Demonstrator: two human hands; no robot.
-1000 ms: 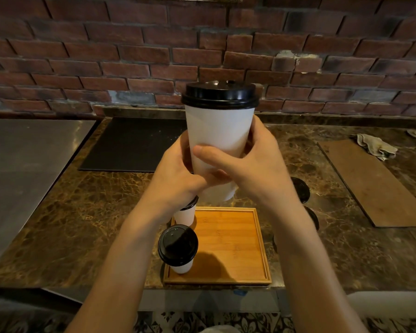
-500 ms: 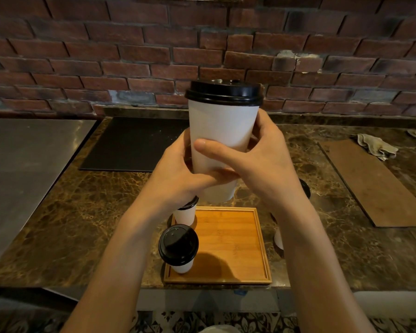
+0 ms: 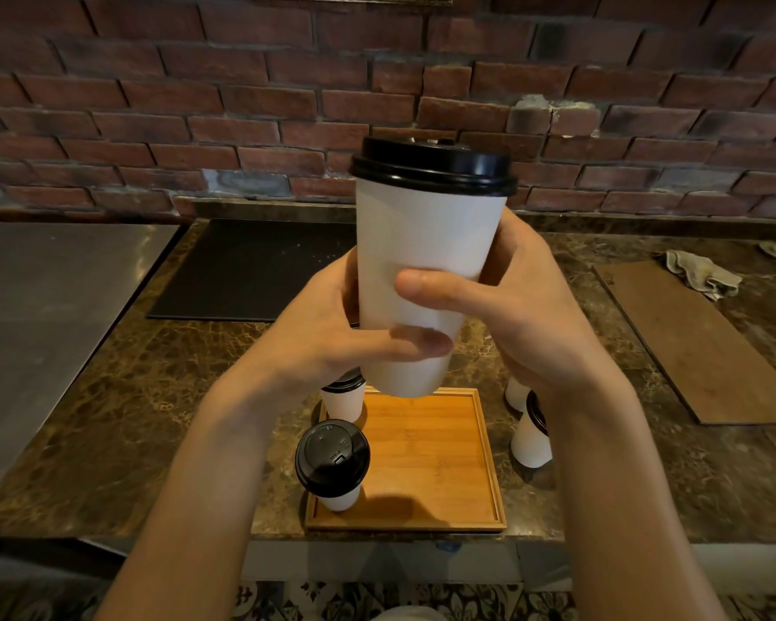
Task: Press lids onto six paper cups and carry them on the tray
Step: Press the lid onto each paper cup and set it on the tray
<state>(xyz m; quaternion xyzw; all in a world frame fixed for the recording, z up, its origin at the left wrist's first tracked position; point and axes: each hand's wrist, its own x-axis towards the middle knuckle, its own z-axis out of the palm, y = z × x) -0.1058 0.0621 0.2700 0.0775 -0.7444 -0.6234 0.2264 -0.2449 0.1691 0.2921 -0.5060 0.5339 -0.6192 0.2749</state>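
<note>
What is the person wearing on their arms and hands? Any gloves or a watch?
Nothing at all. The left hand and right hand are bare, with no gloves or rings showing. Both forearms are bare too: no sleeves, watch or bracelet in view.

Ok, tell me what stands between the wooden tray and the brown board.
In the head view, a black-lidded paper cup and a second paper cup stand there on the marble counter, partly behind the right forearm.

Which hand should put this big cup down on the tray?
Probably the right hand: it grips the cup, and the tray is bare on its side; two lidded cups crowd the left.
</note>
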